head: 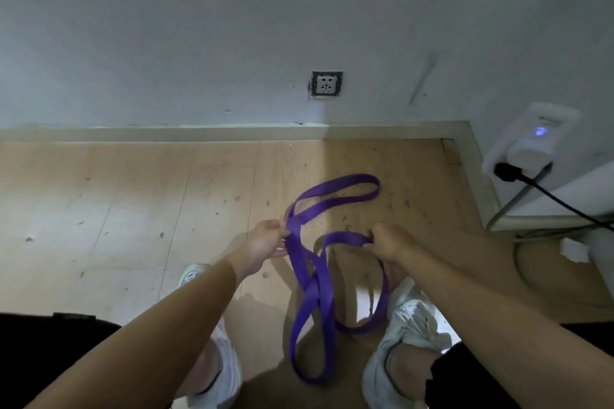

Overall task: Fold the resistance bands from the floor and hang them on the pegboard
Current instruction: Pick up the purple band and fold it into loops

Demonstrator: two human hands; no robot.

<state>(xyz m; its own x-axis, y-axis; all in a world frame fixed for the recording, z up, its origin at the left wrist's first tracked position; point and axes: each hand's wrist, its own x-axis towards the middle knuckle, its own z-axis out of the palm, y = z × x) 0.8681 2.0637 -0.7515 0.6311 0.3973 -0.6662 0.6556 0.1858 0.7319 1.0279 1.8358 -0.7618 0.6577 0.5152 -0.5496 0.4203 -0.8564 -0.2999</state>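
A purple resistance band [312, 292] is held up between both hands, above the wooden floor [133, 209] and in front of a pale wall [232, 26]. The left hand [265, 242] pinches the band between thumb and fingers [280, 226] where two strands cross. The right hand [390, 241] grips another part of it, with its fingers curled round the strap at the top of a short arch. From the left hand one loop reaches forward towards the wall; whether it touches the floor cannot be told. The other loops hang twisted between two white shoes [412, 312]. A wall socket [327, 84] sits low on the wall, and at the right a white device [531, 143] shows a blue light, with a black cable [545, 191] plugged in beneath it.
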